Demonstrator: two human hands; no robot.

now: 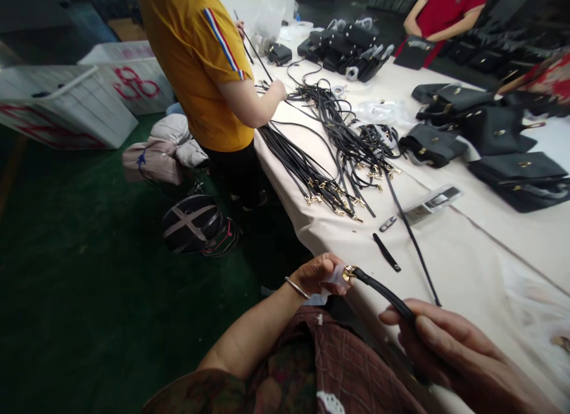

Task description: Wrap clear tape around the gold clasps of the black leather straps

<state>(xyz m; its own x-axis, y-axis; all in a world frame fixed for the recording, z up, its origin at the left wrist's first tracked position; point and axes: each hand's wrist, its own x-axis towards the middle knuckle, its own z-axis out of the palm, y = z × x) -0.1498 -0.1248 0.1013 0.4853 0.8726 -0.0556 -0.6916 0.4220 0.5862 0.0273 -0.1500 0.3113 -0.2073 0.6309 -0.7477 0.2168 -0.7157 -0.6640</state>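
A short black handle (385,292) stretches between my two hands above the table's front edge. My right hand (449,348) is closed around it, thumb and fingers pinching the strap. At its far end a gold metal fitting (348,274) sits against my left hand (315,274). The fingers of that hand are closed on a piece of whitish, translucent plastic film (335,277) beside the fitting; whether they also grip the metal is hidden. A loose black strap piece (386,252) lies on the table beyond, near small thread snips (388,224).
Long black straps (307,170) with gold clasps lie heaped on the pale tabletop (472,253). Black bags (499,129) stand at right and at the back (342,43). A person in yellow (196,63) works at left. White bins (66,105) and a stool (191,224) occupy the floor.
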